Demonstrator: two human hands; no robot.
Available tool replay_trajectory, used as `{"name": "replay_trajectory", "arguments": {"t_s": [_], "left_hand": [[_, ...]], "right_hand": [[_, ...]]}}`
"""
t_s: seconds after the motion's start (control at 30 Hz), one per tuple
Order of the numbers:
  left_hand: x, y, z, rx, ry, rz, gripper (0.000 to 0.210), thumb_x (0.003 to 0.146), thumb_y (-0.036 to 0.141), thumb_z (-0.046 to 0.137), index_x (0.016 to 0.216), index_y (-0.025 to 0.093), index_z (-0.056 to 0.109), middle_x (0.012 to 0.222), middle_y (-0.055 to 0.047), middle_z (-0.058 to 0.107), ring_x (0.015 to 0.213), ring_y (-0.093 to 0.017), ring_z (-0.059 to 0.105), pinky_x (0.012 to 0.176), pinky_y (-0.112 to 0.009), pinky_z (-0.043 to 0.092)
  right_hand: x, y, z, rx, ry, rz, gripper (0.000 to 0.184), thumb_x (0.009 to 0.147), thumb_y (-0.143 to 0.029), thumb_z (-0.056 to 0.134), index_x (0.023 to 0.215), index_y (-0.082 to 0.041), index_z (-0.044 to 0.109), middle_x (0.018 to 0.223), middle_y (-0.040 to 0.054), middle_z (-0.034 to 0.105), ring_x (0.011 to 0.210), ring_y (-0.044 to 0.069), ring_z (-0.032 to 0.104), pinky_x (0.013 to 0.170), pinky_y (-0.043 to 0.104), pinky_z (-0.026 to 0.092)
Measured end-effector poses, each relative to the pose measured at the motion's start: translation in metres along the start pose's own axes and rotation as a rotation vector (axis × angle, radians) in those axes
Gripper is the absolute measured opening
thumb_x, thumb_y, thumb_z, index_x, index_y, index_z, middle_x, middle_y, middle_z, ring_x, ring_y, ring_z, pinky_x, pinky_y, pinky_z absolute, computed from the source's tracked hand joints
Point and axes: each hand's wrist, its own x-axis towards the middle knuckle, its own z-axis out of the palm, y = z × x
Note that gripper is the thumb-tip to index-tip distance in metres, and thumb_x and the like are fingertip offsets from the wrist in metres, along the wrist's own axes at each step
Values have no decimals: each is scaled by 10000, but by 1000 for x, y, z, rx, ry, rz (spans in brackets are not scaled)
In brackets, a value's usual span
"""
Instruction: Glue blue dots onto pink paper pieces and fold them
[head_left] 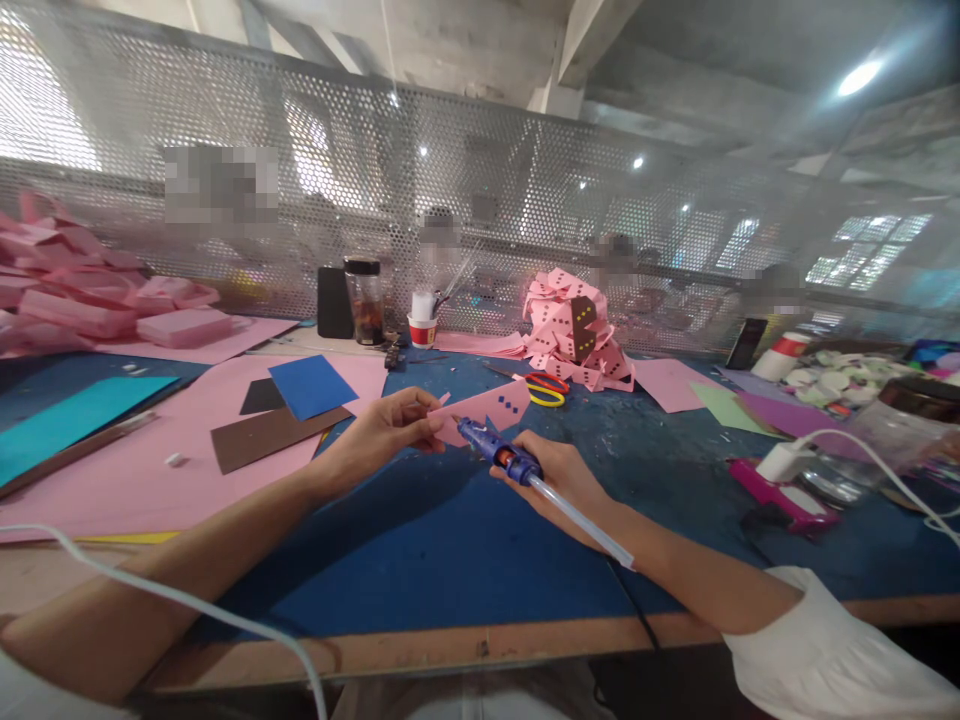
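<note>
Between the fingers of my left hand (pixel 401 422) is a pink paper piece (pixel 504 405) marked with small dark blue diamonds. My right hand (pixel 559 480) is wrapped round a blue glue gun (pixel 495 447), and a long clear glue stick (pixel 577 518) pokes out of its back end. The gun's nozzle is close against the lower edge of the pink piece; whether it touches I cannot tell. Just behind the piece lie scissors (pixel 551 388) with red and yellow handles.
A heap of dotted pink pieces (pixel 562 320) stands against the mesh partition (pixel 480 180). At left lie blue (pixel 313 386), brown (pixel 262 440) and teal sheets (pixel 75 420). A jar (pixel 365 305), a paper cup (pixel 422 330) and a magenta power strip (pixel 784 497) stand around. A white cable (pixel 187 598) crosses the front left.
</note>
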Motion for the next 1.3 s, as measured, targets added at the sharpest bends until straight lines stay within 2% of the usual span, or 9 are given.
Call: {"name": "replay_trajectory", "arguments": {"t_s": [0.43, 0.87, 1.13, 1.3], "left_hand": [[1, -2, -1, -3, 4, 12, 238, 826, 393, 633, 940, 190, 578, 785, -20, 700, 702, -152, 660, 693, -280, 519], [2, -3, -2, -22, 12, 12, 248, 807, 406, 654, 919, 194, 590, 787, -21, 712, 685, -154, 663, 680, -275, 518], [2, -9, -6, -96, 21, -42, 240, 811, 398, 656, 935, 202, 597, 819, -18, 705, 723, -145, 658, 718, -273, 517], [3, -10, -7, -151, 40, -83, 250, 796, 392, 675, 931, 198, 592, 805, -12, 696, 720, -146, 659, 732, -282, 517]], "right_hand": [[-1, 5, 3, -21, -3, -3, 154, 851, -280, 609, 855, -226, 465, 721, -40, 553, 611, 121, 517, 585, 207, 326], [0, 3, 1, -33, -9, 26, 140, 867, -313, 587, 857, -220, 481, 726, -31, 579, 639, 132, 564, 596, 214, 339], [3, -14, -11, 108, 21, 85, 243, 868, -445, 568, 904, -206, 555, 714, -32, 594, 607, 114, 534, 584, 217, 370], [4, -12, -11, 235, -4, 168, 303, 883, -494, 522, 929, -205, 599, 764, -13, 620, 675, 127, 558, 633, 231, 419]]}}
